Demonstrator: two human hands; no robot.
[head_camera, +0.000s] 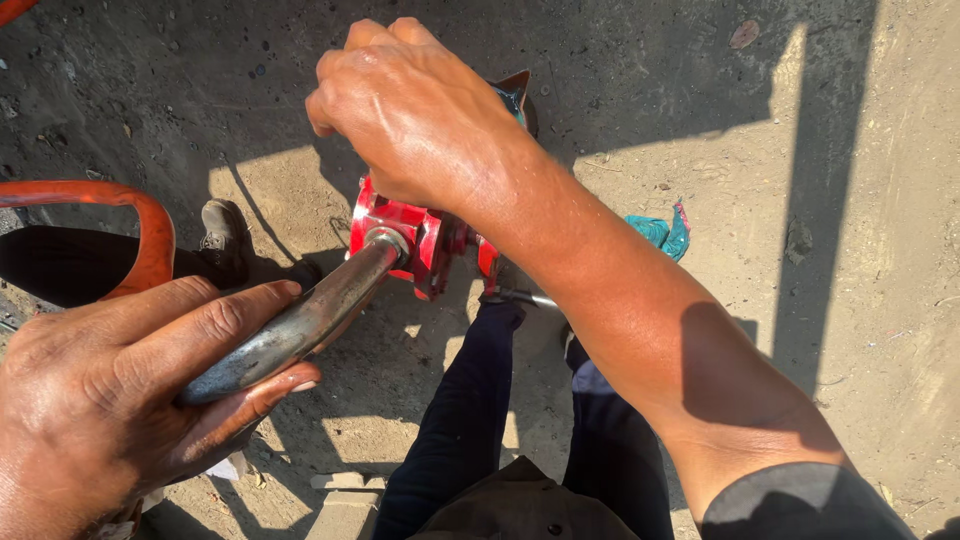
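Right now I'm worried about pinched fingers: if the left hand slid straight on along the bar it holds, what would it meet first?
Probably the red metal fitting, where the steel bar ends. The left hand points along the bar toward it, and the right hand sits just above, though depth is unclear.

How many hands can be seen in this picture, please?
2. The left hand is at the lower left, gripping the metal handle. The right hand is at the top centre, resting on the red tool.

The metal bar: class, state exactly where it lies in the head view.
The metal bar runs diagonally left of centre, its lower end gripped in the left hand and its upper end entering the red fitting under the right hand.
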